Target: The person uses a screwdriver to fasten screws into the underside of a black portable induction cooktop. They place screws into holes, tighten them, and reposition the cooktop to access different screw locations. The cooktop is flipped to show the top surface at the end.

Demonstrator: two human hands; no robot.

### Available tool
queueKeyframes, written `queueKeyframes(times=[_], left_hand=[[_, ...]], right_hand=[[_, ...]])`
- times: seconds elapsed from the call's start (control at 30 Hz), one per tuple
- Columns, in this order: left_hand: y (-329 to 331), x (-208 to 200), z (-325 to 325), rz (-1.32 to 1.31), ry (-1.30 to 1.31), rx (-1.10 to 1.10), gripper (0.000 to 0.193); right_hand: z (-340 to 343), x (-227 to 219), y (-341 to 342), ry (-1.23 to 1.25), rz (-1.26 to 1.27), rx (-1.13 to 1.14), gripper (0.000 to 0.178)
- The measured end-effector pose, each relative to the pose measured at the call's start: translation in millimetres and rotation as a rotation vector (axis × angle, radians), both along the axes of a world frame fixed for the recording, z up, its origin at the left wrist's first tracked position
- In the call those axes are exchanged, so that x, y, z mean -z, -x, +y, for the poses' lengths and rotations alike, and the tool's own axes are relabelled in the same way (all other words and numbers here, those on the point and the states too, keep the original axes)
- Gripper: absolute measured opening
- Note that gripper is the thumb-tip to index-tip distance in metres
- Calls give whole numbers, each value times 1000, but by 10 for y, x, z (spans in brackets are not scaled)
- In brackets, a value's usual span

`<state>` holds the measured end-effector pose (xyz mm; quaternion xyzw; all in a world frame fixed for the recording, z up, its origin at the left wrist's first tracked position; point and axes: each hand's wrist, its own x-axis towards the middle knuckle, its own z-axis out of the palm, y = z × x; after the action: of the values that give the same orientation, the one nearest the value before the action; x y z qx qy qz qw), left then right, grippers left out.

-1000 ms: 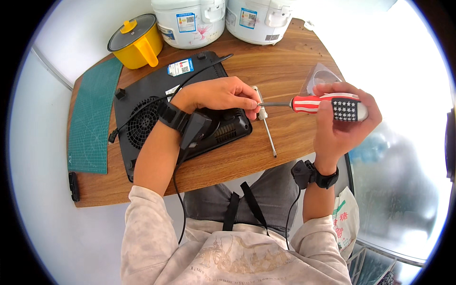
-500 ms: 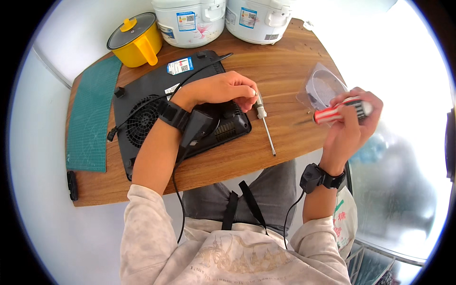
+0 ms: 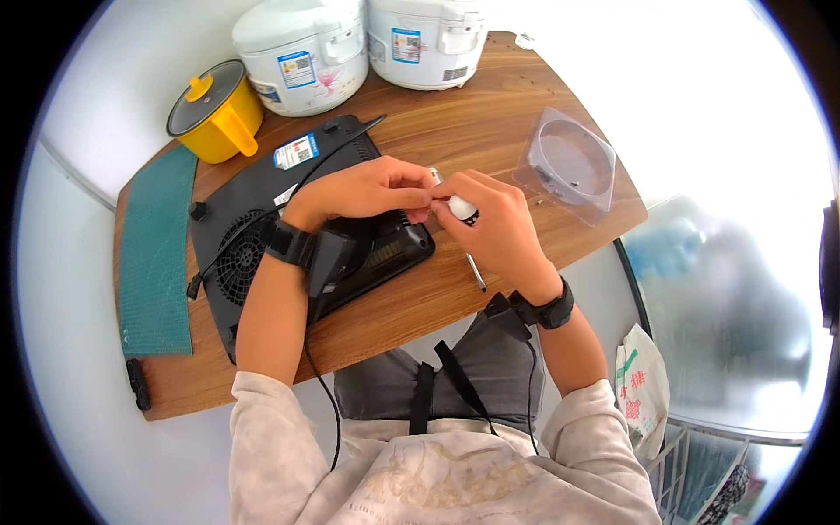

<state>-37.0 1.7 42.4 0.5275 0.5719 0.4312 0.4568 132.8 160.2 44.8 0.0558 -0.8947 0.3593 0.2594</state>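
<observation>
My left hand [image 3: 376,188] is over the right part of an upturned black induction cooker [image 3: 280,236], thumb and fingers pinched together. Whatever the pinch holds is too small to make out. The fingertips of my right hand [image 3: 494,219] meet those of the left. Curled in my right hand is a cylinder [image 3: 461,208], its white end and a black-patterned band showing; its red-and-white part is hidden by the hand. Under the hands a screwdriver [image 3: 475,273] lies on the table, its handle partly covered. A black power cord [image 3: 328,157] crosses the cooker.
A clear plastic tray [image 3: 573,162] with small bits lies at the right of the wooden table [image 3: 472,109]. Two white rice cookers [image 3: 302,57] [image 3: 426,44] and a yellow pot [image 3: 219,118] stand at the back. A green cutting mat [image 3: 157,262] lies left.
My right hand has moved left from beside the clear tray, bringing the cylinder to my left fingertips. My left hand stays pinched over the cooker. The whole view has shifted slightly.
</observation>
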Motion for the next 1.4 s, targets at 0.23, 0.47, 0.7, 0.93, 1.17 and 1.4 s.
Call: queueKeyframes(times=[0.23,0.47,0.7,0.93,1.17,1.4], left_hand=[[-5,22,10,21,38,-11,27],[-10,9,56,1,56,-61,31],[9,2,56,20,79,-74,27],[-22,-32,36,-19,80,-108,25],[9,26,144,-93,16,-260,23],[-79,-373,-251,651,84,-373,23]], right_hand=[[99,-28,-89,53,-120,179,13],[887,355,-76,-322,-478,511,16],[965,425,-108,-322,-538,593,23],[925,168,-362,-120,-349,483,15],[645,-154,-850,-31,-278,323,14],[418,-38,-1217,6,-405,215,27]])
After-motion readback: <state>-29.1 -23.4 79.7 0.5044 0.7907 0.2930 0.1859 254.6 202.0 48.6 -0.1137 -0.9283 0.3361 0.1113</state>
